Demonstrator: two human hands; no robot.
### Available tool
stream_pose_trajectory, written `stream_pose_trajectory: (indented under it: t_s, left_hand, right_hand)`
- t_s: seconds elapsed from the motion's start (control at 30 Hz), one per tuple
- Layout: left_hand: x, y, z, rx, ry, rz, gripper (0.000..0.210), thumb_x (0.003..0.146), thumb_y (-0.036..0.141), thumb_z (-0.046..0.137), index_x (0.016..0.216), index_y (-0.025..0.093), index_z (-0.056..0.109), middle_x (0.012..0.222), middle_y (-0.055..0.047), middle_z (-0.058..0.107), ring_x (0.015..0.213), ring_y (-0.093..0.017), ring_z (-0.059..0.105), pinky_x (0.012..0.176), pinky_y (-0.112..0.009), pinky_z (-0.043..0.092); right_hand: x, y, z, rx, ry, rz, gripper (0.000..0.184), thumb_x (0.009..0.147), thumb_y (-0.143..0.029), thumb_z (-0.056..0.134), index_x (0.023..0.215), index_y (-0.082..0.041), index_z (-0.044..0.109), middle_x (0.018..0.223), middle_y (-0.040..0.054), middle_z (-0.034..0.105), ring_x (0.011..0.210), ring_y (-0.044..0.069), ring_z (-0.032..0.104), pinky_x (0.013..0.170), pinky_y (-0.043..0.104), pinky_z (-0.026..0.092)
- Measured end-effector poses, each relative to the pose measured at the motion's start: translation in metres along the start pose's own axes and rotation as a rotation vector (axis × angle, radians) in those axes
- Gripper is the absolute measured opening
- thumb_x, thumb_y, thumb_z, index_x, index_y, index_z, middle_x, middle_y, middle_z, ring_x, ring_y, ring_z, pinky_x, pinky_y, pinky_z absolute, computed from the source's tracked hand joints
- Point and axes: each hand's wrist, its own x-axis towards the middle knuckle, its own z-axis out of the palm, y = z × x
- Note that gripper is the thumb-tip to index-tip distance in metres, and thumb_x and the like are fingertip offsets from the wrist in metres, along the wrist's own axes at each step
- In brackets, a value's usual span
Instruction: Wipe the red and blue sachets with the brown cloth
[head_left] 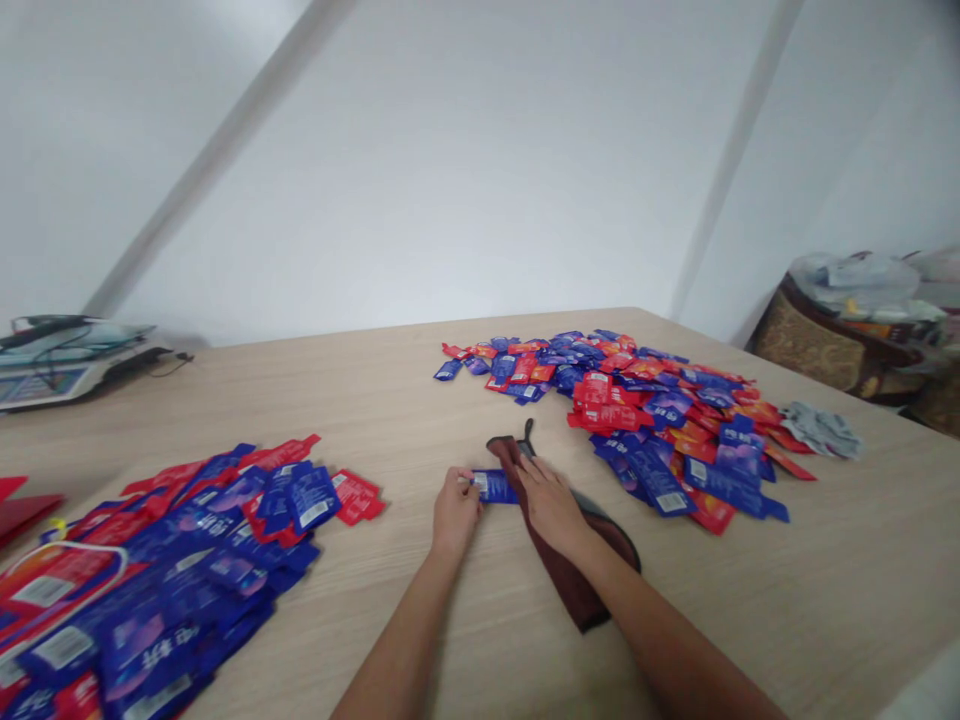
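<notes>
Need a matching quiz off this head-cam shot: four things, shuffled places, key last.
1. Left hand
2. Right hand
3. Grey bundle
4. Plastic bags

a. At the right side of the right-hand packet pile
b. Beyond the right edge of the table
c. At the left end of a blue packet
d. On the brown cloth

Pairs: 1-c, 2-d, 3-a, 4-b

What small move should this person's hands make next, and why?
Probably slide the cloth rightward along the blue packet: the right hand lies on the cloth, which overlaps the packet's right side, while the left hand holds its left end, which should steady it.
</notes>
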Motion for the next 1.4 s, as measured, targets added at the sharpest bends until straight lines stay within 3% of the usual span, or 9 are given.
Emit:
stream_pose_trajectory:
  t_s: [0.23, 0.37, 0.47, 0.6, 0.73, 0.9, 1.07, 1.23, 1.4]
  left_hand:
    - [0.002, 0.003, -0.036, 0.569, 0.242, 0.296, 0.018, 0.072, 0.011, 0.048, 0.088, 0.019, 0.049, 0.085, -0.005, 0.058, 0.090, -0.022, 0.055, 0.078, -0.033, 0.042]
    - [-0.006, 0.010, -0.020, 0.518, -0.025, 0.616, 0.021, 0.072, 0.008, 0.047, 0.086, 0.021, 0.054, 0.094, -0.005, 0.058, 0.096, -0.020, 0.052, 0.087, -0.034, 0.042]
    - [-0.009, 0.009, -0.007, 0.536, -0.205, 0.716, 0.021, 0.079, 0.018, 0.049, 0.098, 0.022, 0.058, 0.106, -0.005, 0.060, 0.105, -0.019, 0.052, 0.094, -0.035, 0.040]
    - [-0.002, -0.003, -0.014, 0.760, -0.149, 0.628, 0.048, 0.088, 0.039, 0.042, 0.131, 0.019, 0.044, 0.137, -0.010, 0.046, 0.128, -0.024, 0.037, 0.108, -0.045, 0.023]
    - [0.012, -0.017, -0.037, 1.028, 0.010, 0.285, 0.061, 0.090, 0.050, 0.032, 0.139, 0.015, 0.035, 0.146, -0.015, 0.030, 0.137, -0.031, 0.020, 0.108, -0.055, 0.013]
    - [0.021, -0.034, -0.075, 1.181, 0.195, -0.021, 0.063, 0.087, 0.058, 0.030, 0.139, 0.023, 0.034, 0.147, -0.021, 0.025, 0.134, -0.042, 0.018, 0.098, -0.063, 0.021]
    - [0.021, -0.041, -0.112, 1.231, 0.259, -0.178, 0.070, 0.086, 0.058, 0.032, 0.137, 0.010, 0.036, 0.134, -0.032, 0.038, 0.120, -0.044, 0.043, 0.090, -0.054, 0.034]
    - [0.026, -0.025, -0.123, 1.226, 0.143, -0.091, 0.054, 0.086, 0.047, 0.036, 0.112, 0.007, 0.061, 0.115, -0.027, 0.058, 0.114, -0.040, 0.049, 0.089, -0.049, 0.037]
    - [0.045, -0.005, -0.071, 1.063, 0.051, 0.211, 0.048, 0.091, 0.035, 0.029, 0.119, 0.005, 0.054, 0.124, -0.022, 0.055, 0.120, -0.029, 0.047, 0.099, -0.040, 0.033]
  right_hand:
    - [0.003, 0.027, -0.001, 0.003, 0.091, 0.087, 0.055, 0.081, -0.010, 0.035, 0.134, -0.019, 0.044, 0.144, 0.0027, 0.036, 0.132, 0.021, 0.029, 0.103, 0.037, 0.028]
    - [0.002, 0.026, 0.003, 0.006, 0.095, 0.080, 0.054, 0.082, -0.010, 0.035, 0.134, -0.022, 0.044, 0.144, 0.0009, 0.036, 0.131, 0.020, 0.030, 0.103, 0.037, 0.027]
    - [0.002, 0.027, 0.004, 0.001, 0.099, 0.078, 0.055, 0.082, -0.010, 0.035, 0.135, -0.024, 0.043, 0.144, 0.0001, 0.037, 0.131, 0.019, 0.030, 0.103, 0.037, 0.028]
    - [0.003, 0.029, 0.004, -0.006, 0.095, 0.078, 0.055, 0.082, -0.012, 0.036, 0.135, -0.025, 0.042, 0.144, -0.0001, 0.036, 0.131, 0.020, 0.030, 0.102, 0.037, 0.028]
    - [0.002, 0.028, 0.003, -0.005, 0.082, 0.076, 0.052, 0.084, -0.014, 0.035, 0.134, -0.025, 0.043, 0.145, -0.0007, 0.036, 0.131, 0.020, 0.029, 0.103, 0.036, 0.027]
    - [0.002, 0.026, 0.001, 0.001, 0.069, 0.089, 0.052, 0.084, -0.014, 0.035, 0.135, -0.025, 0.043, 0.145, -0.0006, 0.035, 0.131, 0.020, 0.029, 0.103, 0.037, 0.027]
    - [0.002, 0.024, -0.001, 0.022, 0.081, 0.080, 0.053, 0.083, -0.013, 0.036, 0.134, -0.025, 0.044, 0.144, 0.0002, 0.036, 0.131, 0.021, 0.030, 0.103, 0.038, 0.027]
    - [0.002, 0.021, -0.003, 0.039, 0.093, 0.096, 0.052, 0.082, -0.012, 0.038, 0.132, -0.025, 0.047, 0.143, 0.0011, 0.038, 0.130, 0.022, 0.031, 0.103, 0.039, 0.026]
    - [0.004, 0.021, 0.001, 0.067, 0.151, 0.114, 0.051, 0.080, -0.009, 0.038, 0.127, -0.024, 0.051, 0.139, 0.0017, 0.043, 0.127, 0.021, 0.035, 0.103, 0.038, 0.027]
